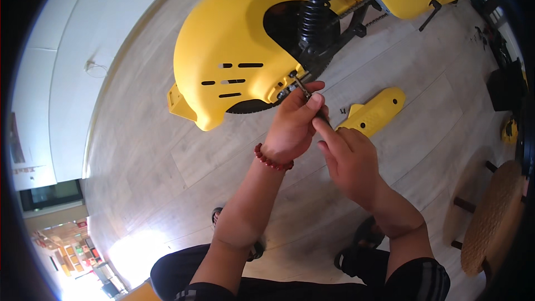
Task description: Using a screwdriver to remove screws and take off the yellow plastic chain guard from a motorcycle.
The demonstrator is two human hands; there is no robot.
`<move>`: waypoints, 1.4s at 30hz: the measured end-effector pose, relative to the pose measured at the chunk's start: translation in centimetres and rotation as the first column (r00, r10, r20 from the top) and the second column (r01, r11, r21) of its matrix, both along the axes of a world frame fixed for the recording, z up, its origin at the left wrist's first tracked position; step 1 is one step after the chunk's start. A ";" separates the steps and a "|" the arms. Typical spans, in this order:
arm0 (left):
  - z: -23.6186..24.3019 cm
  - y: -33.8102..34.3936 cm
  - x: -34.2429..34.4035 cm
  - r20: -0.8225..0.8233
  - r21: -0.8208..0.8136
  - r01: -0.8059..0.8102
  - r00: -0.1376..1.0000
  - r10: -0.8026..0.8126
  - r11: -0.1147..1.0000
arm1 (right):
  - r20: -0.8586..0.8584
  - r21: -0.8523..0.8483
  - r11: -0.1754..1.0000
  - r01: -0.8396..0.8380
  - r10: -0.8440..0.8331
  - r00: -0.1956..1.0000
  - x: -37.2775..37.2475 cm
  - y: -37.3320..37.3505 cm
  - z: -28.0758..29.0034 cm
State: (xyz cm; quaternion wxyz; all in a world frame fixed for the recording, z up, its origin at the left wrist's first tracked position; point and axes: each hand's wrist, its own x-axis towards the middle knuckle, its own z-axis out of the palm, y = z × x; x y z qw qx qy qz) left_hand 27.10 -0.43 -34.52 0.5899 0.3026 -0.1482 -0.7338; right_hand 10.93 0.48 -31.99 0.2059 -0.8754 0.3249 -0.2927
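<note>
Beside the lower edge of a large yellow fender (223,33), my left hand (295,120) is closed around a hand tool (301,86) with a thin metal shaft and a dark handle. The far end of the shaft meets a bracket area (287,88) at the fender's corner. A red bead bracelet circles my left wrist. My right hand (352,159) has its fingers bent in, with the index finger and thumb at the handle's near end. Much of the handle is hidden by my fingers. Right of my hands, a long yellow cover piece (380,110) with dark holes lies on the floor.
A black coil-spring shock absorber (317,8) and a chain stand right of the fender, with the dark tire (251,106) below it. Small dark pieces (343,111) lie by the cover. A woven-top stool (493,220) stands at the right. A white wall (72,78) is left.
</note>
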 end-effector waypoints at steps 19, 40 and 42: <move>0.2 0.2 -0.2 0.204 0.012 -0.104 0.974 0.099 0.995 | 0.350 0.607 0.795 0.016 -0.286 0.892 -0.2 1.0 0.4; 1.4 0.7 -0.2 0.269 0.029 -0.161 0.952 0.147 0.987 | 0.626 0.615 0.749 -0.244 -0.276 0.729 1.1 0.5 -1.6; 1.9 0.5 0.4 0.219 -0.030 -0.027 0.975 0.033 0.999 | 0.679 0.583 0.746 -0.320 -0.232 0.696 0.9 0.3 -1.3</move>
